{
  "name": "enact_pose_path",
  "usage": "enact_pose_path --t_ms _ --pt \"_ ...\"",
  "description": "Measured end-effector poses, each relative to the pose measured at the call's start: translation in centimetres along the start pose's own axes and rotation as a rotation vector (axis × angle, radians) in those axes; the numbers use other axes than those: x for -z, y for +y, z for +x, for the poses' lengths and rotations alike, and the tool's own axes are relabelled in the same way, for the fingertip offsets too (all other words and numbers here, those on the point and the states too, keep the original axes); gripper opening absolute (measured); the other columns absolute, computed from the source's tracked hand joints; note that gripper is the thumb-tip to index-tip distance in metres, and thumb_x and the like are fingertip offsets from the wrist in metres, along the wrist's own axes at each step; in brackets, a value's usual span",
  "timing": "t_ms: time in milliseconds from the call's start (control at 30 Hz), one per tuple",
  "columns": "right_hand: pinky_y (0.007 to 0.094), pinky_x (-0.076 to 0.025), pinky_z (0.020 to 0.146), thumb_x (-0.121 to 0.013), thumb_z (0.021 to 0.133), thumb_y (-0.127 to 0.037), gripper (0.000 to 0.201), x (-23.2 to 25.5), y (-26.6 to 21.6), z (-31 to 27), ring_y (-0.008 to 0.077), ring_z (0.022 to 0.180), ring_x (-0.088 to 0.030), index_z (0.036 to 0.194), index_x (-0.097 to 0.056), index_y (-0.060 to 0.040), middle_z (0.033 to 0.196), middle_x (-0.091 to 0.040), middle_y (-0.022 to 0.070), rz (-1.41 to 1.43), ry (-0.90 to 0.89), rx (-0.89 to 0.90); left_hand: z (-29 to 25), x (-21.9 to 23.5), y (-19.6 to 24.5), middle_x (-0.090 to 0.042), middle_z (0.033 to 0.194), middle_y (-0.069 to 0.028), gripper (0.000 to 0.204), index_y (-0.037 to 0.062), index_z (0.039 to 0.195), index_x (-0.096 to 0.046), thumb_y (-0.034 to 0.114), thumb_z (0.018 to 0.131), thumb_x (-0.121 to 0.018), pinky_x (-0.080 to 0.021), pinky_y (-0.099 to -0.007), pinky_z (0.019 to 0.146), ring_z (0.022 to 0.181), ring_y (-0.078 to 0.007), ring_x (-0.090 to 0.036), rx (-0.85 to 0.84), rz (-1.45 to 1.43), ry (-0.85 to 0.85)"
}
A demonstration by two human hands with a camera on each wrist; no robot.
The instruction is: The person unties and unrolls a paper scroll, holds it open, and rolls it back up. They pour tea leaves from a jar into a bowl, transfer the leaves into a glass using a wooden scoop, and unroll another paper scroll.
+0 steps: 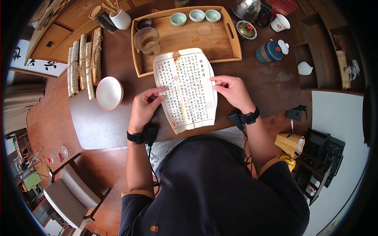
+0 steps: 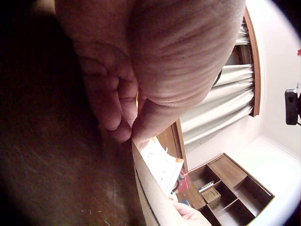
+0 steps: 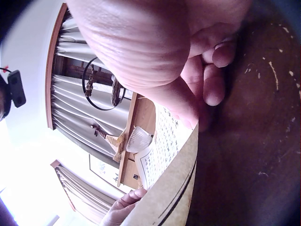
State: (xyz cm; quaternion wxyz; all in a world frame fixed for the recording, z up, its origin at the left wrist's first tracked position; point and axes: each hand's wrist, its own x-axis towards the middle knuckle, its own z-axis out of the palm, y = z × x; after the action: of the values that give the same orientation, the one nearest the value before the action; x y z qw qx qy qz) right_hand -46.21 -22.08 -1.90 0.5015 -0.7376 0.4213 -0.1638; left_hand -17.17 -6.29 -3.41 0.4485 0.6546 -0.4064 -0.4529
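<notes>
A sheet of calligraphy paper [image 1: 187, 92], covered in columns of black characters with a few red seals, is held up over the front of the table. My left hand [image 1: 146, 107] pinches its left edge between thumb and fingers; in the left wrist view the paper's edge [image 2: 148, 183] runs out from the fingertips. On the opposite side my right hand [image 1: 233, 91] pinches the right edge, thumb on the printed face. The right wrist view shows the plain back of the sheet [image 3: 169, 197] below the thumb. The paper's top overlaps the wooden tray in the head view.
A wooden tray [image 1: 236, 51] carries several pale green cups [image 1: 178, 19] and a ribbed glass pitcher [image 1: 146, 40]. Left stand a white bowl [image 1: 109, 93] and rolled scrolls [image 1: 82, 63]. To the right are a blue jar [image 1: 267, 52], a lidded bowl [image 1: 246, 30] and a kettle [image 1: 248, 10].
</notes>
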Motion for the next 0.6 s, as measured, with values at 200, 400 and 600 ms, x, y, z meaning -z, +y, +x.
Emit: enact_pose_path --t_ms 200,400,600 --pt "0.0249 -0.050 0.067 -0.074 0.087 -0.005 0.027 -0.14 0.23 0.02 0.0077 0.069 -0.060 0.114 -0.075 -0.0046 0.079 -0.071 0.0024 0.005 0.012 0.015 -0.05 -0.09 -0.04 -0.069 0.085 0.0021 0.024 -0.0011 0.116 -0.073 0.001 0.093 -0.070 -0.051 -0.0204 0.071 0.075 -0.0030 -0.059 0.004 -0.006 0.003" --pt "0.0250 -0.050 0.067 -0.074 0.087 -0.006 0.027 -0.04 0.09 0.03 0.0077 0.069 -0.059 0.114 -0.075 -0.0046 0.079 -0.071 0.0024 0.008 0.010 0.005 -0.04 0.05 0.10 -0.069 0.084 0.0026 0.023 -0.0012 0.115 -0.073 0.001 0.092 -0.071 -0.050 -0.0203 0.070 0.074 -0.0030 -0.058 0.002 0.024 -0.001" --pt "0.0234 -0.049 0.068 -0.073 0.088 -0.004 0.027 -0.03 0.02 -0.02 0.0055 0.071 -0.057 0.115 -0.074 -0.0037 0.080 -0.070 -0.0006 0.003 -0.001 0.001 -0.06 0.07 0.27 -0.069 0.091 0.0017 0.023 -0.0031 0.117 -0.071 -0.002 0.094 -0.069 -0.051 -0.0206 0.077 0.081 -0.0042 -0.059 0.051 0.006 -0.022"
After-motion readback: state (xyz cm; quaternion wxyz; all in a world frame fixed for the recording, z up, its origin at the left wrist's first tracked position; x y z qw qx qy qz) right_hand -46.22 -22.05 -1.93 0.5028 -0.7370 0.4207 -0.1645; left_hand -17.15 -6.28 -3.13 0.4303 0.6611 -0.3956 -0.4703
